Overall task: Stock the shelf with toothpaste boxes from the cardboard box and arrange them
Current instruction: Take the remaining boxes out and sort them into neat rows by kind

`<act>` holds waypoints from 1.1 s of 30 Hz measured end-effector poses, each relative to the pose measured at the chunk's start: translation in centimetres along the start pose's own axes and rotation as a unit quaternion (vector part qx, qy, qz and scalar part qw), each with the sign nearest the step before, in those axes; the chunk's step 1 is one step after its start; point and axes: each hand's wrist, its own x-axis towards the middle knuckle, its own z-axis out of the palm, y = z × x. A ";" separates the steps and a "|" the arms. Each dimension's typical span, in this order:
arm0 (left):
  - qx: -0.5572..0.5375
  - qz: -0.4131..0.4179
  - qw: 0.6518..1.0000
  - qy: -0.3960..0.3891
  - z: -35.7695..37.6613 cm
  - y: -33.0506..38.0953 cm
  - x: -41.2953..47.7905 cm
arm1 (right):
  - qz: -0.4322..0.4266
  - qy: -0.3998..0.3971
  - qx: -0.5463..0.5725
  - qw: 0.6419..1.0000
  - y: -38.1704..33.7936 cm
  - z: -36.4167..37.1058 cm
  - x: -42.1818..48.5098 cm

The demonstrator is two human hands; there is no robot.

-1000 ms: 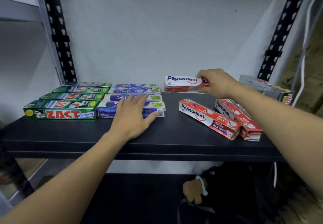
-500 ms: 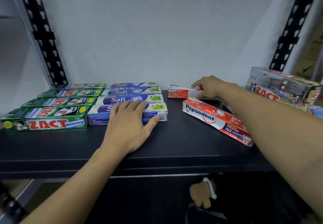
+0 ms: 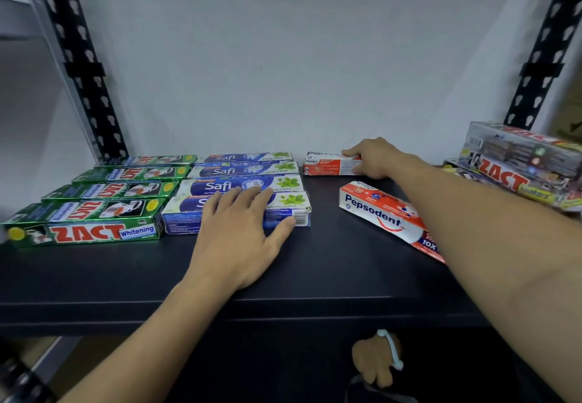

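Step in hand: placement. The right grip (image 3: 371,158) holds the rear Pepsodent box (image 3: 326,166), fingers curled over its end. The box sits at the back of the shelf (image 3: 315,276), just beside the Safi row (image 3: 248,171). The left grip (image 3: 239,239) lies flat, fingers straight, on the front Safi box (image 3: 185,220), clasping nothing. 4 ZACT boxes (image 3: 104,204) stand aligned at the left. The second Pepsodent box (image 3: 384,217) lies askew (not yet arranged). Next, in my judgement: let go, then square that box parallel in front of the first.
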 end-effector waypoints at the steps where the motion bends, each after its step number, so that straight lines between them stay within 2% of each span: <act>1: -0.001 -0.001 1.000 0.000 0.0 0.0 0.0 | 0.000 0.002 0.001 1.000 -0.1 0.1 0.2; 25: -0.007 -0.001 1.000 0.003 -0.1 0.0 -0.1 | -0.027 0.012 0.004 1.000 -1.1 0.7 1.8; 33: -0.005 0.001 1.000 0.005 -0.1 0.1 -0.1 | -0.049 0.005 0.008 0.999 -1.3 -1.8 -2.7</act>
